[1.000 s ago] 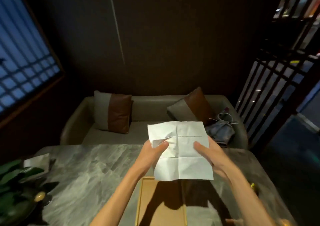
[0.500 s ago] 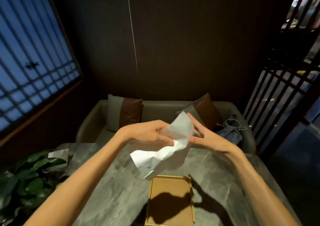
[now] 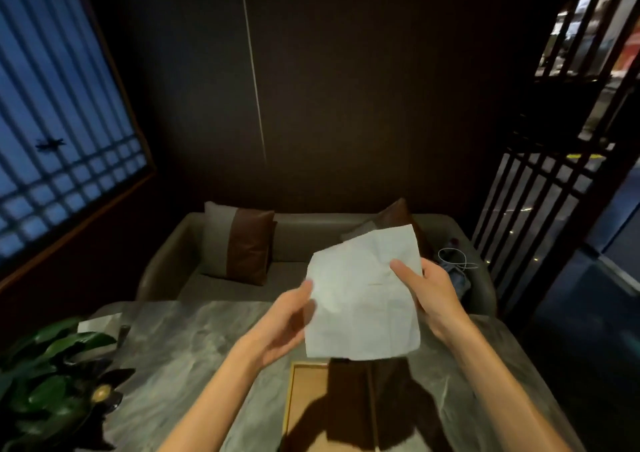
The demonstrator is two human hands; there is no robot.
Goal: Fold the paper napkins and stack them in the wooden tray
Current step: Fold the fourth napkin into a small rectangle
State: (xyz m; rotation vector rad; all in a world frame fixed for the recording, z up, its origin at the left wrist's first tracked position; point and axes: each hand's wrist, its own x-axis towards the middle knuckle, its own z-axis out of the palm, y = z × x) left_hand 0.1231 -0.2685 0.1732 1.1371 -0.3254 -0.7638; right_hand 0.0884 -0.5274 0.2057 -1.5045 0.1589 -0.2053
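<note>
A white paper napkin hangs spread out and creased in the air above the table. My left hand pinches its left edge. My right hand grips its right edge, thumb on the front of the sheet. Below the napkin lies the wooden tray on the table near me, partly under the shadow of the sheet and my arms. I cannot see any napkin inside the tray.
The grey marble table carries a leafy green plant at the left with a bit of white paper behind it. Beyond the table stands a sofa with cushions and a white cable.
The napkin was crumpled between my hands half a second ago; now it is spread flat again. Both hands dropped lower and moved apart to its edges.
</note>
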